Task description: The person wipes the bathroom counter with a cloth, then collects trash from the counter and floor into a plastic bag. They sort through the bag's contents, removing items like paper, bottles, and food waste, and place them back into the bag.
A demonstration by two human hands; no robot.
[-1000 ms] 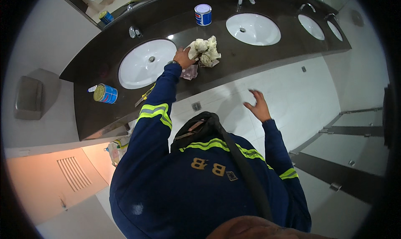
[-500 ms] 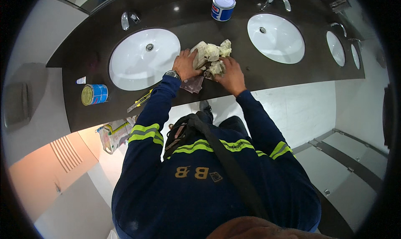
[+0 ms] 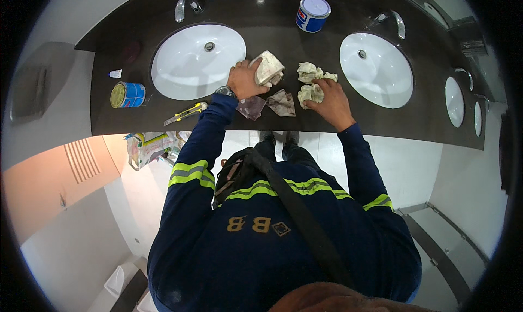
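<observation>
Upper centre, my left hand (image 3: 245, 81) grips a pale bundle (image 3: 268, 68), right hand (image 3: 333, 106) a crumpled wad (image 3: 306, 93): likely light, soft; pinch folds.

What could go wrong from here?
1. The yellow utility knife lies near the counter's front edge, right by the left sleeve: the arm could snag it or knock it off. Its blade looks exposed, so a cut is possible.
2. The left hand holds a stained off-white wad close to the left sink; loose bits might fall in.
</observation>
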